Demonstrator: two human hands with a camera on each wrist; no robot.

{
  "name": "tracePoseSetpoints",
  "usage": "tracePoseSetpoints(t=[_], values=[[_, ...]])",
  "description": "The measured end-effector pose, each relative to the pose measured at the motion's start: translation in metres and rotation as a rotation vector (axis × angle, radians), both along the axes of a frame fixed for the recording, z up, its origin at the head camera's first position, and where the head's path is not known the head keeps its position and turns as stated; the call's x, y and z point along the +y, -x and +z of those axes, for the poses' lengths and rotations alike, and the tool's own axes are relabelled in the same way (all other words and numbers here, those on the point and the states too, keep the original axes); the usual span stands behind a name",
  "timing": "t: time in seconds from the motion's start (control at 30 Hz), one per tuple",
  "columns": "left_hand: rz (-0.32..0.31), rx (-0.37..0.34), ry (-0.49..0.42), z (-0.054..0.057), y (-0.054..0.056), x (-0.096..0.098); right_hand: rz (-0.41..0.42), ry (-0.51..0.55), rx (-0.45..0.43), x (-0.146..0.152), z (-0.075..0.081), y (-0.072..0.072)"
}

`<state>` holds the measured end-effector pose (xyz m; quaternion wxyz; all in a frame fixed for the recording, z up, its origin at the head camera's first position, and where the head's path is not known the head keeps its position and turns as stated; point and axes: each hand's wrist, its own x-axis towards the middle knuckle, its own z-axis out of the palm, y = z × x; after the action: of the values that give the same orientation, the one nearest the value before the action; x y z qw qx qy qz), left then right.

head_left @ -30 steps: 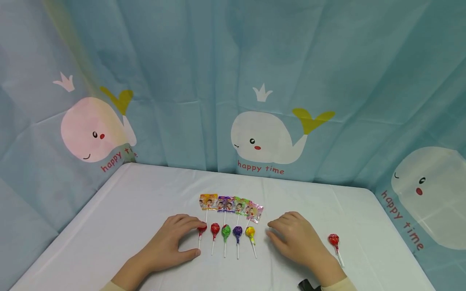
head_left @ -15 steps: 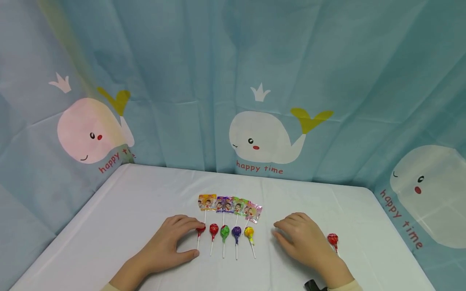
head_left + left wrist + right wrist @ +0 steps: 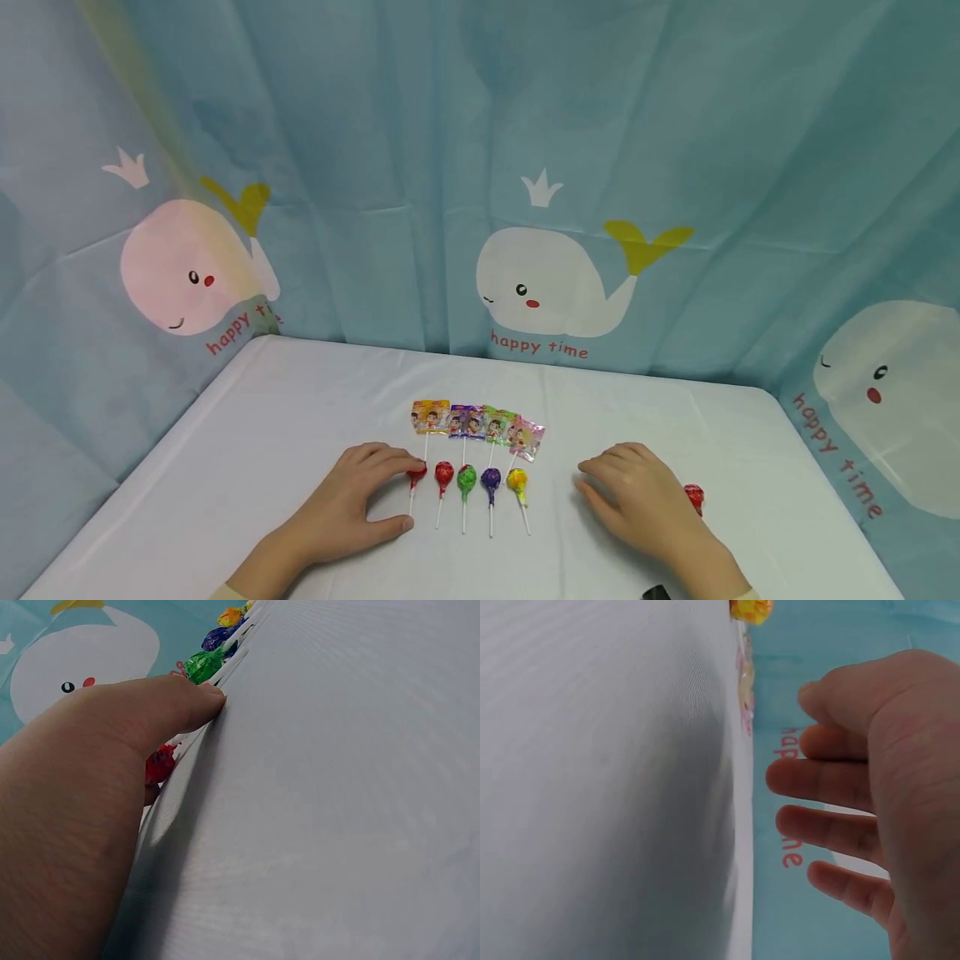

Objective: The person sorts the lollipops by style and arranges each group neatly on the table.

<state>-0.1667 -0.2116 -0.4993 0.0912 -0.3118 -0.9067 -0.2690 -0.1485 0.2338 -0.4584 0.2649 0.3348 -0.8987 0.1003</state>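
My left hand (image 3: 348, 504) rests on the table with its fingertips on the head of the leftmost red lollipop (image 3: 412, 487); its thumb lies apart, near the lower end of the stick. To the right, in a row, lie another red lollipop (image 3: 444, 475), a green one (image 3: 467, 477), a purple one (image 3: 491, 477) and a yellow one (image 3: 517, 480). My right hand (image 3: 637, 496) holds nothing, right of the yellow lollipop. In the right wrist view its fingers are spread and loosely bent, off the white cloth. A separate red lollipop (image 3: 694, 497) is partly hidden behind this hand.
Behind the row lie several lollipops in flat printed wrappers, orange (image 3: 431, 416), purple (image 3: 467, 421), green (image 3: 498, 424) and pink (image 3: 527, 438). A black object (image 3: 656, 592) shows by the right wrist. A blue whale-print curtain (image 3: 405, 275) stands behind the white table (image 3: 315, 383).
My right hand has moved to the right, away from the yellow lollipop, and now covers more of the separate red one. My left hand stays on the leftmost red lollipop.
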Motion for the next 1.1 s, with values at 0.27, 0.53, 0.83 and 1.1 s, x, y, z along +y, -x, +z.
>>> tracePoseSetpoints(t=[0.27,0.53,0.83,1.1], values=[[0.009,-0.018,0.016,0.002,0.0,0.0,-0.003,0.002,0.019,0.015,-0.002,-0.003],[0.007,-0.029,0.022,0.003,0.0,0.001,-0.017,0.002,0.025,0.026,-0.002,-0.006],[0.005,-0.032,0.025,0.003,0.0,0.003,-0.049,-0.005,0.015,0.044,-0.004,-0.011],[0.011,-0.023,0.023,0.002,-0.001,0.002,-0.083,-0.014,0.025,0.058,-0.004,-0.016]])
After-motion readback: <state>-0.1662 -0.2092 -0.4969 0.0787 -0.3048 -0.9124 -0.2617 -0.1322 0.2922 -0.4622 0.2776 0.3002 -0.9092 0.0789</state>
